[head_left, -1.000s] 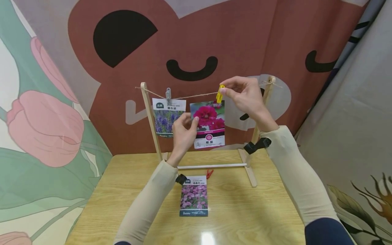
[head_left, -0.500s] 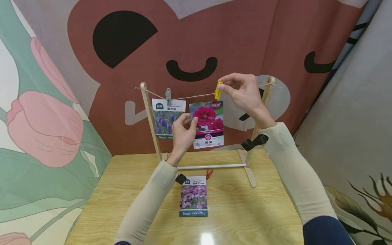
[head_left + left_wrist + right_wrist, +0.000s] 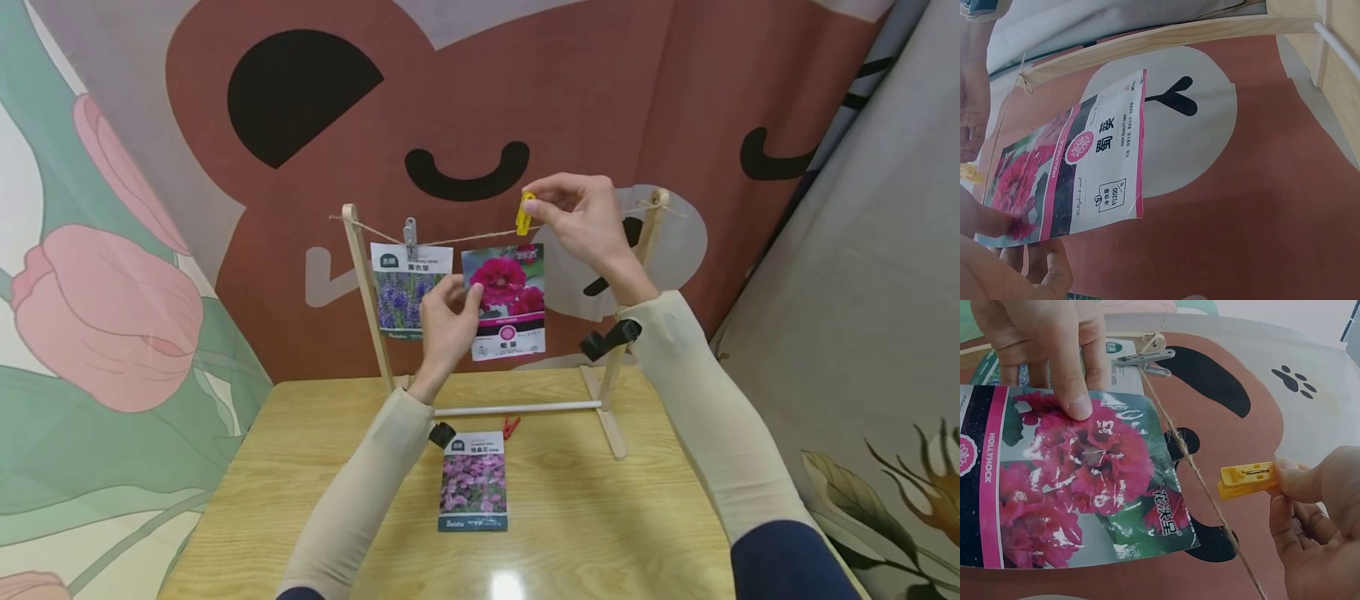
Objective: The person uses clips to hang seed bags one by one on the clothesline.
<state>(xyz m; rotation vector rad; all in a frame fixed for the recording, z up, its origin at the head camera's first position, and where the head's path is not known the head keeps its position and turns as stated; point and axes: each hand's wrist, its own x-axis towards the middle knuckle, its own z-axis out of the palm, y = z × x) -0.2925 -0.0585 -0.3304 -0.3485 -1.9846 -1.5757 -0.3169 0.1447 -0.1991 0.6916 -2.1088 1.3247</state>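
My left hand pinches the left edge of a hollyhock seed packet, thumb in front and fingers behind. The packet hangs upright, its top edge just below the twine. Above its upper right part, my right hand pinches a yellow clothespin by its handle end. In the right wrist view the clothespin's nose points toward the twine, with a gap between it and the packet. To the left, a grey clothespin holds a lavender-coloured flower seed packet on the twine.
The twine runs between two wooden posts of a stand with a white crossbar. On the wooden table lie a third seed packet with pink flowers and a red clothespin. A printed curtain hangs behind.
My right hand has moved left and slightly up with the yellow clothespin, away from the packet's top right corner. The left hand still holds the hollyhock packet, shifted only slightly.
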